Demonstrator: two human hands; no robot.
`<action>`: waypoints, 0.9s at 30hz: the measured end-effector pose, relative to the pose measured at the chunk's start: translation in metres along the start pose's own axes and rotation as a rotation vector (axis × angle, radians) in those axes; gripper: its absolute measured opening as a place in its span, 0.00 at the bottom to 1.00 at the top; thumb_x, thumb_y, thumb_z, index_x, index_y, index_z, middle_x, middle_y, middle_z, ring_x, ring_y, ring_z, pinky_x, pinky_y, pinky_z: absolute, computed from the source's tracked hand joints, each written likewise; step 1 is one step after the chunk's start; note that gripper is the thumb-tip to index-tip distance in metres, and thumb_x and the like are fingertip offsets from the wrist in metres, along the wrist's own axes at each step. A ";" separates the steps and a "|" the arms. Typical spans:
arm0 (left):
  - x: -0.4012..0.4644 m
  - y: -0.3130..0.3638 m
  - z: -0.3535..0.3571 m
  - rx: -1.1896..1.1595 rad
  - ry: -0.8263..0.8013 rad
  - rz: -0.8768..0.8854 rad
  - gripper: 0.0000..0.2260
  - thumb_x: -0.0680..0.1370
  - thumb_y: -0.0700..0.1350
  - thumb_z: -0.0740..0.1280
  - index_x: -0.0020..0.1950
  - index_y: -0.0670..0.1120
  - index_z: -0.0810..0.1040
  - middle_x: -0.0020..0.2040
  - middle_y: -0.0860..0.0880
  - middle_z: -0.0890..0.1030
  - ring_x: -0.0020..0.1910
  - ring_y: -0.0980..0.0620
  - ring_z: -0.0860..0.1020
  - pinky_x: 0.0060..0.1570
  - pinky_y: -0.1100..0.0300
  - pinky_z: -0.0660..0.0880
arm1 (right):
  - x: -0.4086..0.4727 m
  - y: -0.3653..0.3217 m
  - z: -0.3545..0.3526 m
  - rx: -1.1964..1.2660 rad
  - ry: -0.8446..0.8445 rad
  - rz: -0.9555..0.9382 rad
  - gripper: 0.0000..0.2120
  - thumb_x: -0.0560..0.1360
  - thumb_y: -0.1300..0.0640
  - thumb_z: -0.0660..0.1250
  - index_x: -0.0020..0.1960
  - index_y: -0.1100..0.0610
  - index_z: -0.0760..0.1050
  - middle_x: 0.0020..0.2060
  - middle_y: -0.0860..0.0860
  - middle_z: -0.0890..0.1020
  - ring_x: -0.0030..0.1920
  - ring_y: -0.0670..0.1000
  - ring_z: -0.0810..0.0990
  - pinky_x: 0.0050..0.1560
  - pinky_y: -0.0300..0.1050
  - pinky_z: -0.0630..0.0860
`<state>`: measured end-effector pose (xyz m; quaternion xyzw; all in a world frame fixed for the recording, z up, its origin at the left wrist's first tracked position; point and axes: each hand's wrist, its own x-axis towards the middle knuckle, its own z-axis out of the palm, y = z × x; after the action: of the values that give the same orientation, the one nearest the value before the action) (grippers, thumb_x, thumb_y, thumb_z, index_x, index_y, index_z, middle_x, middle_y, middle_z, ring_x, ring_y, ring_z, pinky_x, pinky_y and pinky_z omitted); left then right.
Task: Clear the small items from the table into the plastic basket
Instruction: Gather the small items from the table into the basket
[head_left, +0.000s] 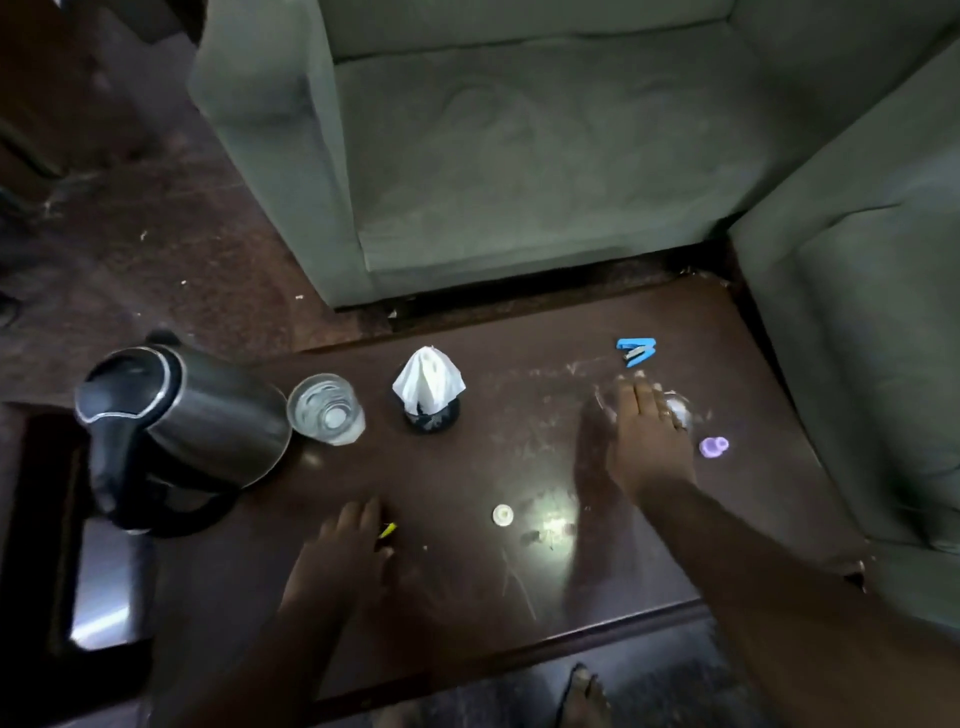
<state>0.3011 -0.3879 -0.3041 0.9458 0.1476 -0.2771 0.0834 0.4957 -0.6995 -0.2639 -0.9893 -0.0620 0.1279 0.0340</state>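
We are resting our left hand (347, 540) on the table (467, 613), fingers curling over a yellow bit (387, 529). A white disc (503, 515) is lying beside it. Farther out, our right hand (647, 434) is lying spread over a clear item (678, 408), between a purple piece (714, 446) and a blue stapler (637, 351). The glass (325, 409) is looking empty; the holder (432, 415) is carrying a napkin (428, 382).

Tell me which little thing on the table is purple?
The small purple piece, lying just right of the right hand. The stapler behind it is blue, and the round disc is white.
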 end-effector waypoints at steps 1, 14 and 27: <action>0.002 -0.001 0.003 -0.047 -0.017 -0.003 0.32 0.77 0.55 0.66 0.77 0.50 0.58 0.70 0.48 0.67 0.62 0.44 0.73 0.57 0.50 0.75 | 0.012 0.004 -0.001 0.016 0.014 0.023 0.33 0.75 0.57 0.61 0.78 0.56 0.55 0.78 0.56 0.60 0.76 0.61 0.61 0.70 0.58 0.67; 0.032 0.092 -0.050 -0.477 0.060 0.142 0.12 0.70 0.45 0.70 0.44 0.48 0.66 0.38 0.51 0.75 0.39 0.47 0.74 0.39 0.57 0.67 | 0.131 0.041 -0.016 -0.199 -0.183 -0.114 0.24 0.80 0.58 0.61 0.75 0.54 0.64 0.74 0.58 0.68 0.74 0.60 0.65 0.72 0.58 0.66; 0.043 0.152 -0.047 -0.180 -0.050 0.314 0.21 0.61 0.59 0.78 0.46 0.54 0.74 0.48 0.54 0.77 0.47 0.48 0.79 0.47 0.55 0.77 | 0.086 0.120 -0.037 0.334 -0.087 0.047 0.25 0.65 0.51 0.76 0.55 0.52 0.65 0.47 0.54 0.77 0.44 0.57 0.76 0.45 0.45 0.69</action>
<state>0.4085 -0.5102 -0.2773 0.9387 0.0203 -0.2699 0.2133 0.6010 -0.8088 -0.2594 -0.9645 -0.0181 0.1798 0.1924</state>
